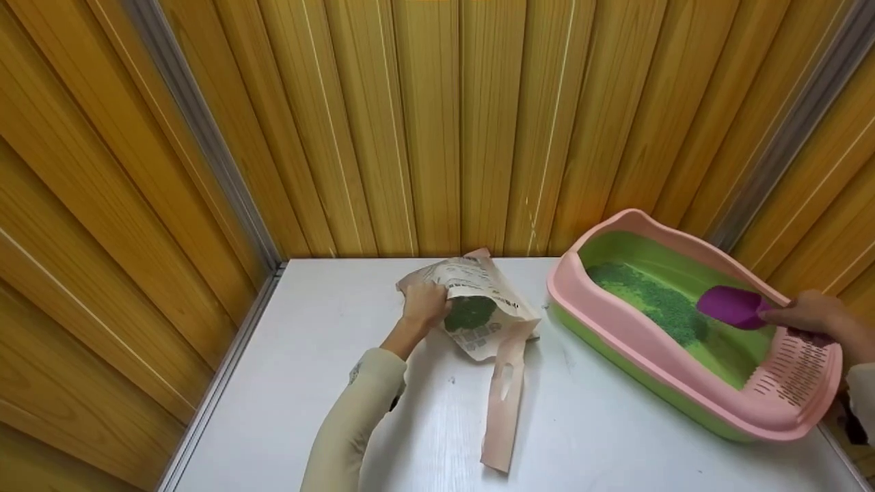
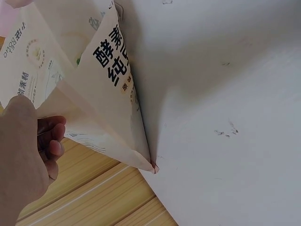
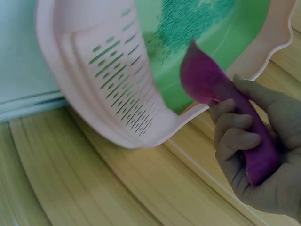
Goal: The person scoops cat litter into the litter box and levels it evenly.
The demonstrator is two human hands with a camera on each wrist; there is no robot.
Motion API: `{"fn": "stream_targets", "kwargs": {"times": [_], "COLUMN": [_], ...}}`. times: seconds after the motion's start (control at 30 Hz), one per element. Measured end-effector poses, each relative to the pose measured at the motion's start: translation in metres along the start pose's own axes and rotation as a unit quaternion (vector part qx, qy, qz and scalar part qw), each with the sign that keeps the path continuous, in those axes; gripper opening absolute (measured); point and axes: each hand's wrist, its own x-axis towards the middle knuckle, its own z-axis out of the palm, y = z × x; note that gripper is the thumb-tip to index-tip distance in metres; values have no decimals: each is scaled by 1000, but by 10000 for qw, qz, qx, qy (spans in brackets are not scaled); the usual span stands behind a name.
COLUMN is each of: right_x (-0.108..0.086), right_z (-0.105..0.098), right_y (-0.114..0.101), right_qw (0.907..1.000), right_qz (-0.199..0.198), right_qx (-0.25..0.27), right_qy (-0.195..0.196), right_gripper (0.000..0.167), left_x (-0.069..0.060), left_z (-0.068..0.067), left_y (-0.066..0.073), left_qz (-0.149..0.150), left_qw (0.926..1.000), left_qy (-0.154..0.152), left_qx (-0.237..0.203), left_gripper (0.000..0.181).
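Note:
A paper bag [image 1: 478, 280] with printed text lies on the white table, its mouth gaping and green granules [image 1: 470, 312] showing inside. My left hand [image 1: 425, 304] grips the bag's edge; the left wrist view shows thumb and fingers [image 2: 52, 141] curled at the bag [image 2: 106, 89]. At the right, my right hand [image 1: 813, 316] holds a purple scoop [image 1: 731, 307] by its handle over the litter tray [image 1: 618, 328]. In the right wrist view the fingers of my right hand [image 3: 263, 136] wrap round the scoop's handle, and the scoop [image 3: 202, 73] is above the tray's green inside.
Green granules [image 1: 656, 301] are spread in the pink-rimmed tray, which has a slotted pink panel [image 1: 793, 365] at its near right end. A torn paper strip with a handle hole [image 1: 502, 417] extends from the bag toward the table's front. Wood-patterned walls [image 1: 424, 123] stand behind and beside.

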Motion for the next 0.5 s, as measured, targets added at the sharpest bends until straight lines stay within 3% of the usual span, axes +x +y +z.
{"fn": "stream_targets", "kwargs": {"times": [0.23, 0.4, 0.5], "right_x": [-6, -6, -8], "right_z": [13, 40, 62], "right_y": [-61, -117, -145], "right_qw": [9906, 9727, 9510], "right_qz": [-666, -1142, -1410], "right_qx": [1196, 1846, 2259], "right_qy": [-66, -824, -1569], "right_gripper": [41, 36, 31], "left_x": [-2, -1, -1], "left_z": [-1, -2, -3], "left_y": [-3, -6, -7], "left_qz": [-80, -122, -109], "left_qw": [10000, 9999, 9999], "left_qy": [11, 3, 57], "left_qx": [-12, 21, 15], "left_gripper": [28, 30, 30]}}
